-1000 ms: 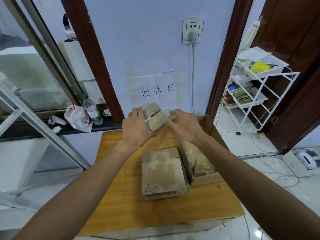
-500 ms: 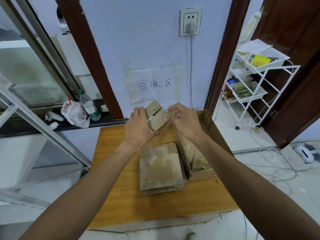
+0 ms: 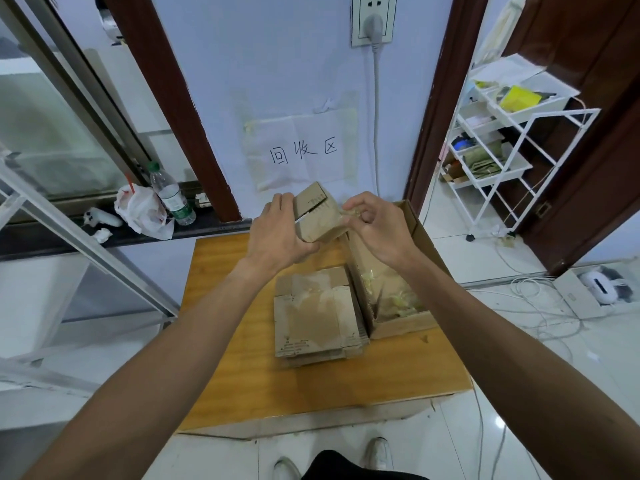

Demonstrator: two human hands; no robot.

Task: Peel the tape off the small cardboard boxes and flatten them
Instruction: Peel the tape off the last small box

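box [image 3: 317, 216] | gripped by left hand [image 3: 277, 233] | right hand [image 3: 375, 225] pinches tape [image 3: 351, 213]

A water bottle [image 3: 172, 199] is standing beside a white bag [image 3: 140, 211] on a ledge [image 3: 214, 226] — a paper sign [image 3: 301, 150] is hanging on the wall [image 3: 277, 64].

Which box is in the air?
The small brown cardboard box in the left hand, clear tape pinched by the right hand; the flattened cardboard stack and big open box lie on the wooden table.
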